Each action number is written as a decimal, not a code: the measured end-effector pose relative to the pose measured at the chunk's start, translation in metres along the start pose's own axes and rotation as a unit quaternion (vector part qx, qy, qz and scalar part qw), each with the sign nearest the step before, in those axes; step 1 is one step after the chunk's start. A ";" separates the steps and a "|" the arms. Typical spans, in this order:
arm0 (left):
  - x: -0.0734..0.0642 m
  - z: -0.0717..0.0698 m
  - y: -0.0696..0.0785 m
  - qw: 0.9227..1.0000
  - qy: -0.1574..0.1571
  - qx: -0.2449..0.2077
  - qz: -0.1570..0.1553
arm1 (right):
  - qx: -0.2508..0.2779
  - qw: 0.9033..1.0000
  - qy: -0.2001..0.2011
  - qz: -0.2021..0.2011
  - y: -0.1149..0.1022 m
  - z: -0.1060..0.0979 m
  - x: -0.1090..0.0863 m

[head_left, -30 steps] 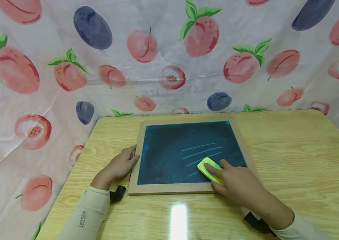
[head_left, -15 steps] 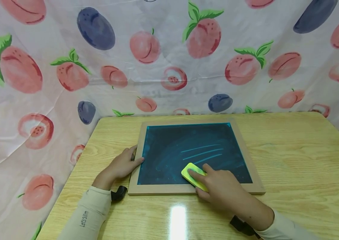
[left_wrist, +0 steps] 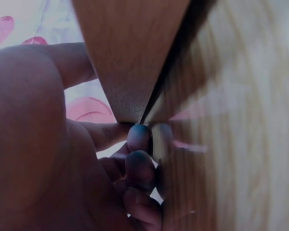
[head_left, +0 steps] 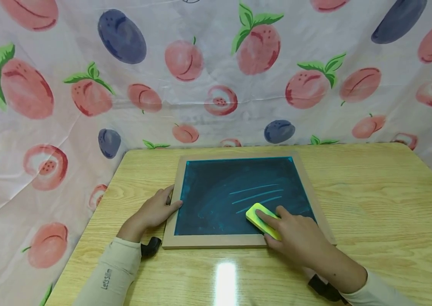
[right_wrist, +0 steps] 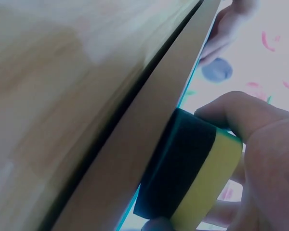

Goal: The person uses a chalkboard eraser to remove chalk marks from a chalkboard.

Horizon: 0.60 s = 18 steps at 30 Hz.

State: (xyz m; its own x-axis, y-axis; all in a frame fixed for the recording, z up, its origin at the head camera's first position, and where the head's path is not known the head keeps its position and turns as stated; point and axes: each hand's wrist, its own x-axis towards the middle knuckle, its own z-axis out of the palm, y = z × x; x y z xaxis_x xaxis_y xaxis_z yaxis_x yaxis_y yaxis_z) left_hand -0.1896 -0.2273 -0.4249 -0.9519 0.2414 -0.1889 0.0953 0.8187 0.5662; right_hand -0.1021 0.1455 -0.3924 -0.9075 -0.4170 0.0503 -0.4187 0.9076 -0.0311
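A small chalkboard (head_left: pixel 208 191) in a light wooden frame lies on the table, with a few blue chalk strokes (head_left: pixel 256 196) on its dark surface. My left hand (head_left: pixel 157 209) grips the frame's left edge: the thumb is over the top, and in the left wrist view the curled fingertips (left_wrist: pixel 138 137) meet its lower edge. A chalkboard eraser (head_left: pixel 259 216), yellow above and black below, sits on the board's lower right part. My right hand (head_left: pixel 296 231) holds it by its sides, index finger on top. In the right wrist view its black side (right_wrist: pixel 176 163) faces the board.
The wood-grain table (head_left: pixel 384 204) extends to both sides of the board and in front of it. A fruit-printed cloth (head_left: pixel 208 51) hangs behind and to the left. Black wrist mounts (head_left: pixel 151 246) sit under both forearms.
The eraser in my right hand has swept left along the board's lower part, then back right. The lowest short chalk stroke is no longer visible. The left thumb has shifted slightly further onto the frame.
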 end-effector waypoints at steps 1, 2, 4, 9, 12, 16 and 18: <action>0.000 0.000 0.000 1.000 -0.001 0.000 0.002 | -0.003 1.000 0.005 0.005 0.005 0.000 -0.002; 0.000 0.000 0.000 1.000 -0.001 -0.001 0.002 | -0.004 1.000 0.010 0.010 0.010 0.001 -0.004; 0.001 0.000 0.000 1.000 -0.003 -0.004 0.000 | -0.008 1.000 0.016 0.023 0.021 0.000 -0.009; 0.000 0.000 -0.001 1.000 -0.004 -0.005 -0.004 | 0.001 0.998 0.007 0.066 0.044 -0.001 -0.018; 0.000 0.000 -0.002 1.000 -0.003 -0.002 -0.003 | 0.004 0.996 0.001 0.089 0.053 -0.002 -0.021; 0.000 0.000 -0.002 1.000 -0.002 0.000 0.002 | 0.009 0.995 0.003 0.100 0.060 -0.002 -0.023; 0.000 0.001 -0.001 1.000 -0.002 0.000 0.004 | 0.009 0.995 0.003 0.099 0.062 -0.002 -0.024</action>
State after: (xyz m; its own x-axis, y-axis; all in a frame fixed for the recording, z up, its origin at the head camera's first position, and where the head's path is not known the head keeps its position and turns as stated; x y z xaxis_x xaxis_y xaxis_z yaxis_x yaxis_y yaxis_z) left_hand -0.1897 -0.2280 -0.4262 -0.9501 0.2501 -0.1864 0.1036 0.8165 0.5680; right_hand -0.1067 0.2118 -0.3936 -0.9721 -0.2296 0.0478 -0.2322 0.9708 -0.0598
